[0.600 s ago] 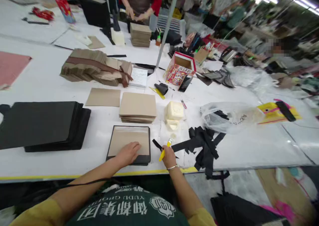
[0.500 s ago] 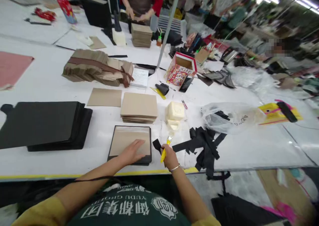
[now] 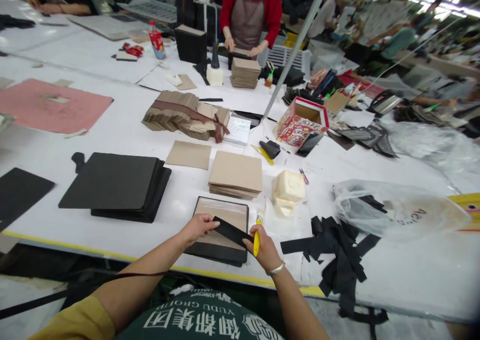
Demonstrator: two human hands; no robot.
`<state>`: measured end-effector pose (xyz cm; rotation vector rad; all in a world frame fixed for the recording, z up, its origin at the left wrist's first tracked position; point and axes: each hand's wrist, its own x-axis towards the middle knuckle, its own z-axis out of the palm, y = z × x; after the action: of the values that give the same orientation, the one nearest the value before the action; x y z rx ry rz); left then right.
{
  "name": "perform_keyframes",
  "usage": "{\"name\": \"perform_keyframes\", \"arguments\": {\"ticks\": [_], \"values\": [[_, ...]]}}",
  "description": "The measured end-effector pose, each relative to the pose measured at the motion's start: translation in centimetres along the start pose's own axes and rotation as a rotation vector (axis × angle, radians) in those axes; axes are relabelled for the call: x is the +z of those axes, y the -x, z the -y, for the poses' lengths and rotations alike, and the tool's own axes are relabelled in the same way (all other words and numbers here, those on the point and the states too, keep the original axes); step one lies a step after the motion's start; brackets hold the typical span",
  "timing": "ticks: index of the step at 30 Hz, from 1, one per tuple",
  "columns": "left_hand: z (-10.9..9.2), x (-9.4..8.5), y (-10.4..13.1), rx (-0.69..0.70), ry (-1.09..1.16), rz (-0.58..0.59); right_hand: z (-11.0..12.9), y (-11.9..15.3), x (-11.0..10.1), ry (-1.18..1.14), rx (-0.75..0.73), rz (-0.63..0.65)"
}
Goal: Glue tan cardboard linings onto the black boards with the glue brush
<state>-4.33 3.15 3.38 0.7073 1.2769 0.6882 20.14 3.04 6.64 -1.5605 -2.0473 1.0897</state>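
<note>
A short black strip (image 3: pixel 233 231) is stretched between my hands. My left hand (image 3: pixel 199 228) pinches its left end, and my right hand (image 3: pixel 263 245) has its right end. A yellow-handled brush (image 3: pixel 257 236) also sits in my right hand, its bristles pointing away from me. Below the strip lies a beige board (image 3: pixel 221 211) on a black panel (image 3: pixel 221 252) near the table's front edge. Just beyond it is a stack of beige boards (image 3: pixel 235 172). A cream glue-stained container (image 3: pixel 288 190) stands to the right of that stack.
Black panels (image 3: pixel 116 180) are piled on the left. Loose black strips (image 3: pixel 337 250) lie in a tangle on the right, beside a clear plastic bag (image 3: pixel 397 210). A red patterned box (image 3: pixel 302 122) and a slanted metal pole (image 3: pixel 292 55) stand farther back. Across the table a person in red sleeves works.
My left hand has lifted off the beige board and now grips one end of the black strip. My right hand has brought strip and brush over the board. The view has turned left.
</note>
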Motion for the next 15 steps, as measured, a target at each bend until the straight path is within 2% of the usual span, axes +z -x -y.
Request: {"name": "perform_keyframes", "arguments": {"ticks": [3, 6, 11, 15], "values": [[-0.3, -2.2, -0.4, 0.034, -0.041, -0.126, -1.2, -1.6, 0.5, 0.005, 0.026, -0.03], [-0.6, -3.5, -1.0, 0.075, -0.147, -0.203, -2.1, -3.5, 1.4, 0.033, 0.034, -0.172], [-0.3, -4.7, -2.7, 0.133, -0.321, -0.392, -2.7, -6.6, 3.8, 0.096, 0.142, -0.414], [0.3, -5.3, -4.1, 0.191, -0.471, -0.534, -3.1, -8.0, 5.1, 0.114, 0.2, -0.467]]}}
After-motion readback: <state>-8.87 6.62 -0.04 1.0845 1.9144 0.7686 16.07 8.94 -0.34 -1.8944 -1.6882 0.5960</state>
